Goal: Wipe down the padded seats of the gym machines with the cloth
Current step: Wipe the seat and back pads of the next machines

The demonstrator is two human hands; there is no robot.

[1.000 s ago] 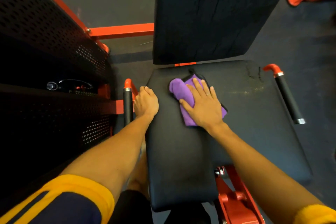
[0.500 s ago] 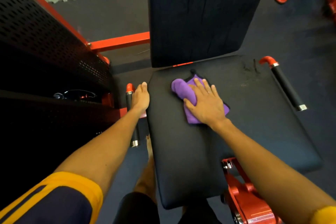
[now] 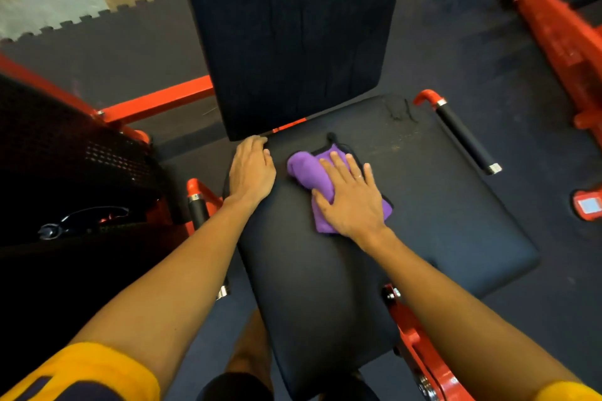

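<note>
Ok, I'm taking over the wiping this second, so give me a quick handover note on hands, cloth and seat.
The left hand rests flat on the rear left corner of the seat, holding nothing.
The right hand presses the purple cloth flat on the seat, left of middle, near the backrest.
Done: cannot tell how much is wiped.
Left: the scuffed patch at the rear right corner shows dusty marks; probably wipe there and the front.

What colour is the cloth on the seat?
Purple with a dark edge, seen in the head view: cloth.

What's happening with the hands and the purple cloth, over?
Right hand flat on purple cloth on seat. Left hand resting at seat's back corner. Nothing blocking.
</note>
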